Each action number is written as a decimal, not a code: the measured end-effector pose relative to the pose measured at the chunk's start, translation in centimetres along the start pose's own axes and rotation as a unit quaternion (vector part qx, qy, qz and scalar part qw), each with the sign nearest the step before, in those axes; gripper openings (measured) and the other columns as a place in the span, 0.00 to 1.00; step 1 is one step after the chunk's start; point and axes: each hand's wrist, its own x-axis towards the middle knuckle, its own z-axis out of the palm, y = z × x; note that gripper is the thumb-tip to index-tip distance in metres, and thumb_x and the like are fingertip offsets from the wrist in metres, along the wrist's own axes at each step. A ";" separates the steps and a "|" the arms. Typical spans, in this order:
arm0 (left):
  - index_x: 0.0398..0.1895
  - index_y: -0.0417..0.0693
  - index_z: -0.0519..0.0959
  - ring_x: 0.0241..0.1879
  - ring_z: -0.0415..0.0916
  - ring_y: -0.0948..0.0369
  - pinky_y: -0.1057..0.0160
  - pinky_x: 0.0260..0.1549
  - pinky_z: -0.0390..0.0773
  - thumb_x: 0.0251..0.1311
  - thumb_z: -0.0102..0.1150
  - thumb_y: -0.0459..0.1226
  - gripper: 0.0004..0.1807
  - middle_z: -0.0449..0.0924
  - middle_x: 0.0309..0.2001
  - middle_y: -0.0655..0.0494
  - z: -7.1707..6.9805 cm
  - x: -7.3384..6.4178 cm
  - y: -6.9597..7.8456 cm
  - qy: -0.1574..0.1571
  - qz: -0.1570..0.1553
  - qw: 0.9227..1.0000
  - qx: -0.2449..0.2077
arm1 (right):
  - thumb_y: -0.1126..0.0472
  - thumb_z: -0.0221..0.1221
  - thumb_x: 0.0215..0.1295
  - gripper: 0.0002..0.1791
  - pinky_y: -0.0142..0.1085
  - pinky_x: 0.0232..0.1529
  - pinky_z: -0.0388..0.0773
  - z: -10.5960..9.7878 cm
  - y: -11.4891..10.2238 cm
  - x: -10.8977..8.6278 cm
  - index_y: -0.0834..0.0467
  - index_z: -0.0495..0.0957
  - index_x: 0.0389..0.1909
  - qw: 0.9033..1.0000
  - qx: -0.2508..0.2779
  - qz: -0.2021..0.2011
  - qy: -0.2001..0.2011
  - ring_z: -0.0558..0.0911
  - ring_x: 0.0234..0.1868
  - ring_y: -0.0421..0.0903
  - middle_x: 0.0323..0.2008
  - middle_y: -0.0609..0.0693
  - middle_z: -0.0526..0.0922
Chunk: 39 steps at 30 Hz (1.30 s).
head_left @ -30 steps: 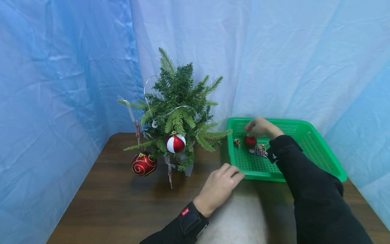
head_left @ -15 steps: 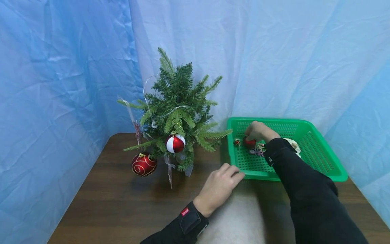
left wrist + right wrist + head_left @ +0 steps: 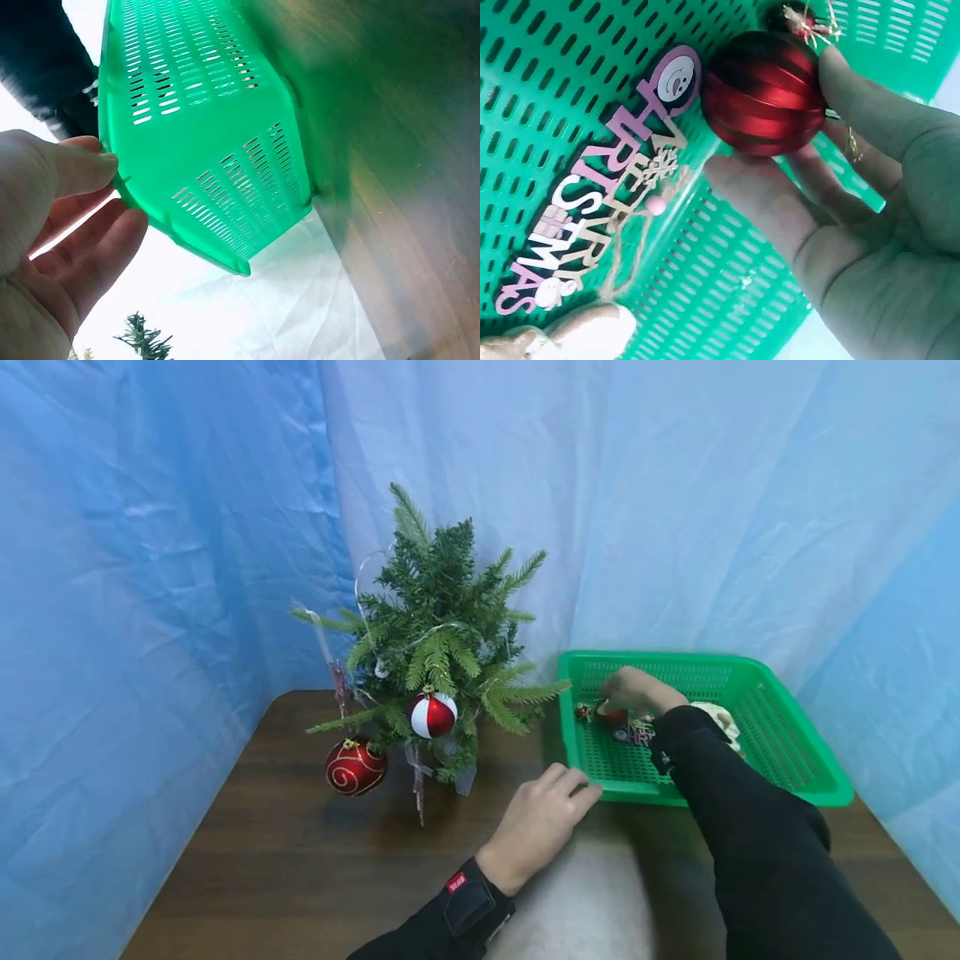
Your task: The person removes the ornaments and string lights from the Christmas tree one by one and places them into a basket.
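My right hand (image 3: 641,690) reaches into the green plastic basket (image 3: 802,727) at the right. In the right wrist view its fingers and thumb hold a shiny red Christmas ball (image 3: 765,94) with darker stripes. Beside this ball lie a wooden "Merry Christmas" sign (image 3: 604,169) with a twine loop and a small red ornament (image 3: 793,21) with a gold bow. My left hand (image 3: 540,818) pinches the basket's near left corner; in the left wrist view thumb and fingertips meet the rim (image 3: 124,187).
A small artificial Christmas tree (image 3: 442,610) stands left of the basket on the wooden table (image 3: 300,877). On it hang a red-and-white ball (image 3: 432,716), a red ball with gold swirls (image 3: 356,768) and pinkish icicle ornaments (image 3: 340,687). A cream-coloured item (image 3: 718,718) lies in the basket. Blue cloth surrounds the table.
My right hand has come down from above the red striped ball and now grips it. The cream item has come into sight beside the sleeve. My left hand stays at the rim.
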 end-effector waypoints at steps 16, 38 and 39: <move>0.47 0.51 0.87 0.48 0.78 0.63 0.68 0.46 0.79 0.64 0.64 0.32 0.11 0.82 0.44 0.59 -5.0 0.8 -0.1 0.086 0.025 0.996 -0.020 | 0.52 0.58 0.76 0.26 0.57 0.59 0.74 -1.2 -4.8 -6.7 0.61 0.72 0.68 0.977 0.101 -0.147 0.116 0.72 0.66 0.63 0.66 0.62 0.73; 0.46 0.39 0.84 0.44 0.78 0.46 0.52 0.46 0.78 0.64 0.68 0.43 0.17 0.81 0.45 0.44 -15.7 -1.4 -4.8 0.323 -0.072 0.944 -0.023 | 0.59 0.62 0.72 0.18 0.47 0.54 0.78 5.4 -11.4 -13.4 0.57 0.80 0.61 0.875 0.095 -0.315 0.355 0.75 0.65 0.49 0.61 0.50 0.78; 0.49 0.38 0.83 0.46 0.77 0.45 0.51 0.47 0.76 0.64 0.68 0.46 0.21 0.81 0.47 0.43 -15.9 -1.8 -5.3 0.317 -0.089 0.944 -0.025 | 0.60 0.63 0.72 0.18 0.44 0.52 0.78 5.6 -11.7 -13.6 0.57 0.81 0.60 0.868 0.094 -0.321 0.366 0.75 0.64 0.47 0.60 0.49 0.79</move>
